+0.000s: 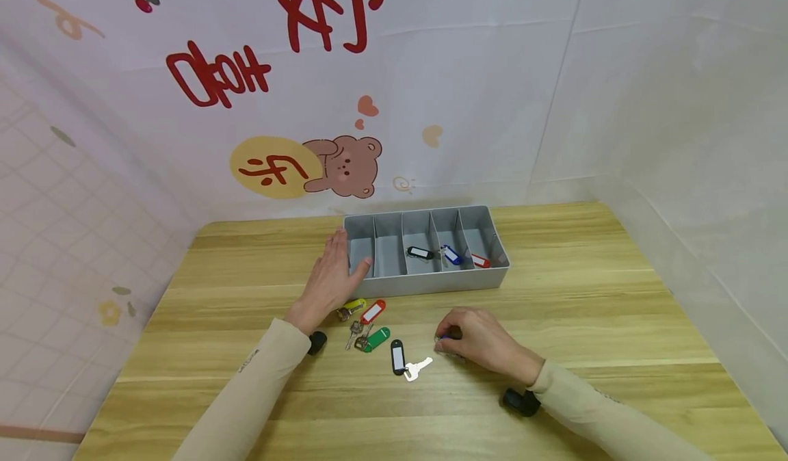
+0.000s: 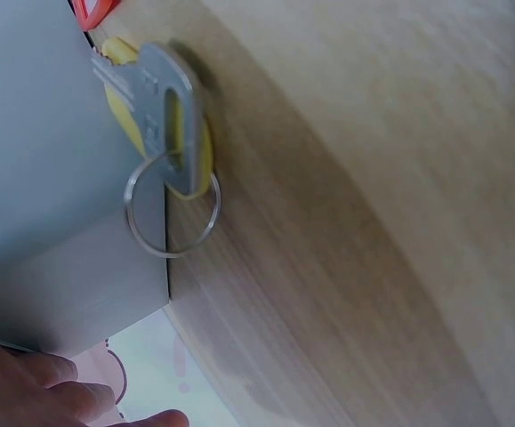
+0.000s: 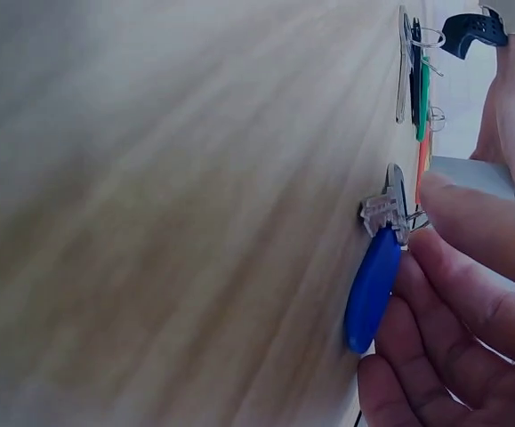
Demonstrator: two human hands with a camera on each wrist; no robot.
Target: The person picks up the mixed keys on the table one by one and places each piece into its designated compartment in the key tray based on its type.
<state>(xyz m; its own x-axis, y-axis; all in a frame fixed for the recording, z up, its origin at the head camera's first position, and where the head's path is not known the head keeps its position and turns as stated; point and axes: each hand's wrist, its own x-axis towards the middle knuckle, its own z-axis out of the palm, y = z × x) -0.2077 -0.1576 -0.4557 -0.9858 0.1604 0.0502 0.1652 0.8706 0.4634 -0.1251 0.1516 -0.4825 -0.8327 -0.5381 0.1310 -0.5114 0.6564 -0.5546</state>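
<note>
My left hand [image 1: 333, 273] rests at the left end of a grey compartment tray [image 1: 431, 282], fingers extended along its side and thumb over the front rim. On the table, my right hand [image 1: 477, 338] pinches a key with a blue tag [image 3: 374, 289] by its ring end, between thumb and index finger. Left of that hand lies a key with a black tag [image 1: 398, 357]. Farther left, near the tray's front, are keys with a green tag [image 1: 377, 339], a red tag [image 1: 373, 312] and a yellow tag [image 2: 122, 116].
Inside the tray, the third compartment holds a black tag [image 1: 421, 252], the fourth a blue tag [image 1: 452, 254] and the rightmost a red tag [image 1: 481, 261]. Behind the wooden table [image 1: 591, 310] stands a wall [image 1: 480, 71] with printed decorations.
</note>
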